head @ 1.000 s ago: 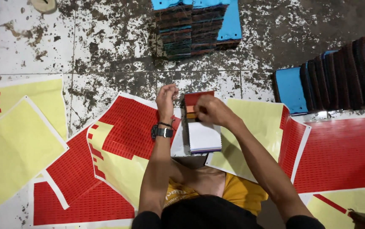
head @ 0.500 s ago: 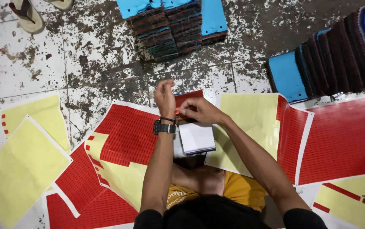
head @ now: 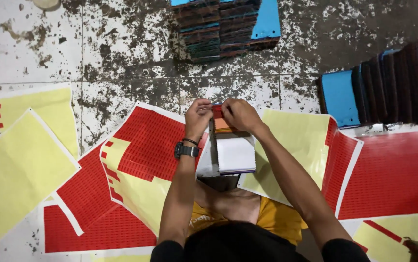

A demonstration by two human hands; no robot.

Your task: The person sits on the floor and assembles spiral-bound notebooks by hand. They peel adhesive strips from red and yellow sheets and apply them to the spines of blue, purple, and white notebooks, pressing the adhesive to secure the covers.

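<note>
Booklet [head: 230,153] lowered, top pinched between hands [head: 196,116]

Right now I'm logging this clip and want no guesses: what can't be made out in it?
- Head view: what the left hand and right hand pinch at the top of the booklet; the fingers cover it.
- Head view: the stack of dark covers on the right runs off the frame edge.
- Head view: the print on the red sheets is too small.
</note>
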